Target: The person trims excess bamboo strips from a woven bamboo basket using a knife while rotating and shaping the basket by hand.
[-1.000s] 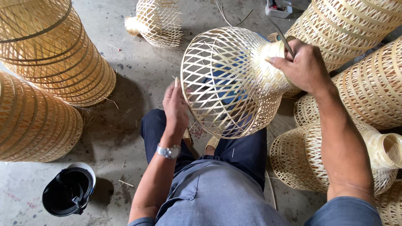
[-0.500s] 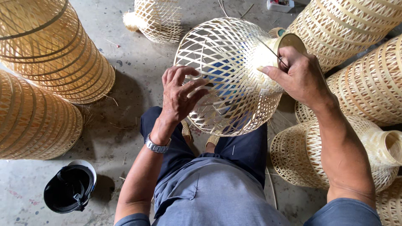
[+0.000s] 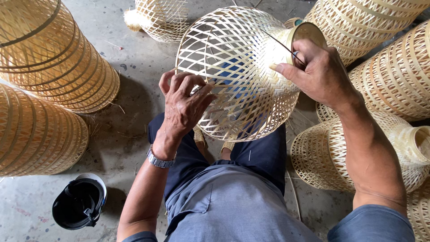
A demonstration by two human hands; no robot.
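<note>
While the woven bamboo lampshade point(image 3: 237, 71) rests over my knees, above my dark trousers point(image 3: 264, 154), its wide open rim faces left and its narrow collar points to the upper right. My left hand point(image 3: 186, 105) lies against the rim side of the open lattice, fingers curled and hooked into the crossing strips, so it is closed on the weave itself; a metal wristwatch point(image 3: 159, 159) sits on that wrist. My right hand point(image 3: 316, 74) is wrapped around the solid collar at the narrow end, thumb stretched along the tighter weave there, and a thin dark strip point(image 3: 280, 45) runs out from between its fingers across the lattice; how that strip is pinched I cannot tell. Through the lattice a patch of blue shows, too broken up to identify. Two tall ribbed bamboo shades point(image 3: 53, 58) lie on the concrete floor point(image 3: 130, 130) to my left, well apart from my hands. A small latticed shade point(image 3: 159, 18) lies just beyond the held one. More finished shades point(image 3: 394, 76) are crowded to my right, near my right forearm. A black helmet point(image 3: 80, 204) sits on the floor near my left elbow.
</note>
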